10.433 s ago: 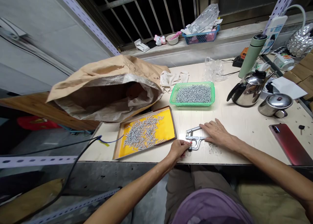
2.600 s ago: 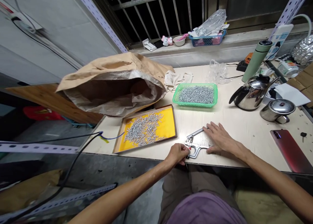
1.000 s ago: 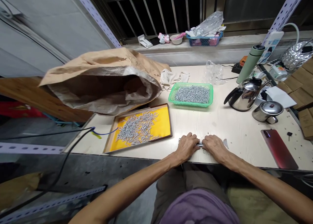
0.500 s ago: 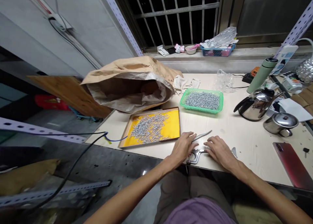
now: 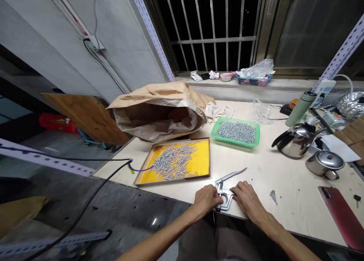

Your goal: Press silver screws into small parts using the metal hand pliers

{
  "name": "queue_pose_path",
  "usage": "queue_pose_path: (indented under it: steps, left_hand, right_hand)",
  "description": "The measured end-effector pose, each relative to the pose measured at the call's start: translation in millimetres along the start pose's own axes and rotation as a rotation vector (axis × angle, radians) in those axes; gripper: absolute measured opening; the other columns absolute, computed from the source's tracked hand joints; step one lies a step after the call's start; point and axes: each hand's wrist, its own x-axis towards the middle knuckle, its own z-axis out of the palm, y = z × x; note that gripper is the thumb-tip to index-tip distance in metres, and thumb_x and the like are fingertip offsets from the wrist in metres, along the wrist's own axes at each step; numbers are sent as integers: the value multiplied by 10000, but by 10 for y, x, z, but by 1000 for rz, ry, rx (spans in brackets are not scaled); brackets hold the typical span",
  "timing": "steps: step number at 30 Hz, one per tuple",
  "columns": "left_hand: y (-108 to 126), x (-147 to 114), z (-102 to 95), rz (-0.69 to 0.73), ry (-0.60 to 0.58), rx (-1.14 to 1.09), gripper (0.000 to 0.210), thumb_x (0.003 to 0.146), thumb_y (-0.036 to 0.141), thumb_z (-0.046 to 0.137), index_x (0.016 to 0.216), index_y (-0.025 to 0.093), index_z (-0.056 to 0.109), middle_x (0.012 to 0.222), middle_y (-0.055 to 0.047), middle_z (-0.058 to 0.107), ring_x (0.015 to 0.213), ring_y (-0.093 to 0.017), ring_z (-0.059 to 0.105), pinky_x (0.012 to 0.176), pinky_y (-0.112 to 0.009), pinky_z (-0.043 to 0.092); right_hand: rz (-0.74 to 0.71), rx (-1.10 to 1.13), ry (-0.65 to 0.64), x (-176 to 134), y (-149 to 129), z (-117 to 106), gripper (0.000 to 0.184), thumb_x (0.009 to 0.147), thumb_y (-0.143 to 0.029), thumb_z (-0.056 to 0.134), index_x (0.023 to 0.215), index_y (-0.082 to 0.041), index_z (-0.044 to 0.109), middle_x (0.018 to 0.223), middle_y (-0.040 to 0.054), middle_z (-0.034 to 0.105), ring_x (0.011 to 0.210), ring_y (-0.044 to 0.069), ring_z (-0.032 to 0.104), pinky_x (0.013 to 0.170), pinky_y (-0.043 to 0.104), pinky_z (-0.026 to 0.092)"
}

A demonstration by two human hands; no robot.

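Note:
Silver hand pliers [image 5: 226,203] with a C-shaped frame and a small spring lie at the table's front edge. One long handle [image 5: 234,174] points off to the upper right. My left hand [image 5: 207,197] is closed at the left side of the C-shaped frame, with a tiny red bit at its fingertips that I cannot make out. My right hand [image 5: 248,196] has its fingers closed over the pliers' other handle, which it mostly hides. To the left, many small metal pins [image 5: 173,160] lie heaped on a yellow-lined tray [image 5: 203,168].
A green basket [image 5: 215,136] of metal pins stands beyond the hands. A large paper sack [image 5: 165,92] gapes behind the tray. A kettle [image 5: 294,141], metal cup [image 5: 321,166], green flask [image 5: 300,110] and red phone [image 5: 339,215] are at right. A grey scrap [image 5: 273,196] lies nearby.
My view has tilted up, so things sit lower in the picture. My left hand has come off the long handle and closed at the pliers' frame; my right fingers have curled around the other handle.

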Motion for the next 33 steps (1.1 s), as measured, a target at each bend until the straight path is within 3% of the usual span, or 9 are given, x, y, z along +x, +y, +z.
queue_pose_path:
  steps: [5,11,14,18,20,22,25,29,33]
  left_hand:
    - [-99,21,-33,78,-11,6,153,696,286,607,744,199,723,779,-44,716,795,-188,650,608,-236,377]
    - [-238,39,-147,181,136,-47,175,756,216,560,767,188,732,823,-62,726,822,-206,658,643,-244,414]
    - [-55,106,-509,283,328,-193,211,819,221,536,784,163,736,806,-66,726,776,-186,652,675,-248,439]
    - [321,205,-1229,502,696,-354,228,831,235,592,1015,167,708,956,-59,715,776,-147,630,743,-245,466]
    - [380,288,-1523,564,831,-346,258,835,218,593,1073,179,685,1016,-53,694,770,-129,620,769,-243,466]
    - [286,397,-1682,525,910,-284,232,849,205,571,1043,171,695,995,-58,688,813,-135,616,789,-240,453]
    - [-72,572,-1652,328,857,-136,201,850,194,546,946,154,718,906,-69,691,857,-166,609,763,-244,428]
    - [-600,763,-1351,118,625,33,215,828,168,504,806,137,715,770,-62,668,783,-173,588,680,-248,381]
    - [-900,907,-1115,192,519,140,200,783,119,496,785,119,696,800,-81,642,826,-188,549,682,-261,368]
  right_hand:
    - [2,22,87,-32,31,59,173,880,-114,534,991,-232,594,889,34,571,851,187,515,717,307,404]
    - [15,30,187,-101,76,45,179,892,-107,497,972,-247,577,854,21,562,807,178,534,689,296,427]
    - [31,-22,240,-114,86,109,179,880,-99,499,945,-247,578,819,17,552,769,178,535,658,292,422]
    - [33,-34,293,-109,79,212,163,897,-129,478,949,-244,582,810,25,548,765,185,528,650,295,410]
    - [30,-11,314,-111,74,252,166,927,-168,439,958,-242,585,811,32,545,757,188,518,644,300,401]
    - [25,13,352,-122,67,291,207,956,-203,383,974,-235,587,805,39,540,740,190,505,635,307,390]
    - [12,21,379,-157,53,343,251,973,-231,339,1020,-225,585,801,48,536,734,193,495,644,320,388]
    - [-10,2,345,-206,36,368,269,967,-200,332,1078,-228,576,835,61,548,748,195,495,656,336,385]
    - [-25,-21,337,-224,42,364,267,956,-180,350,1123,-230,553,838,59,553,754,202,491,655,344,376]
